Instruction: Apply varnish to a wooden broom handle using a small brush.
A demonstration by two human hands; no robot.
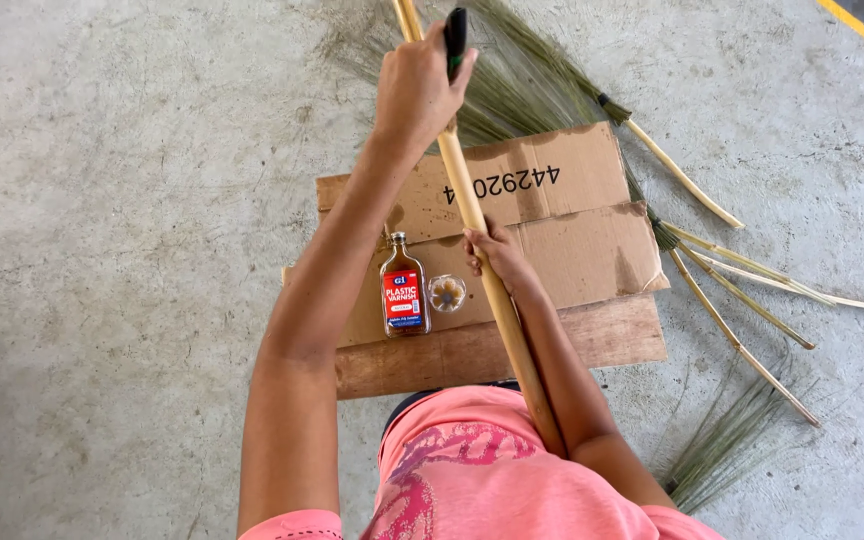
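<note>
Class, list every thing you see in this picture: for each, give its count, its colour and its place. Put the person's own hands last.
wooden pole: one, light tan, slanting from the top down to the person's body
brush handle: one, black, at the top, against the pole
bottle: one, brown glass with a red label, lying on the cardboard
small round lid: one, clear, right of the bottle
cardboard: one flattened sheet, brown, on the board
wooden board: one, brown, on the concrete floor
grass brooms: several, green with pale sticks, to the right
left hand: grips the brush handle
right hand: holds the pole
</note>
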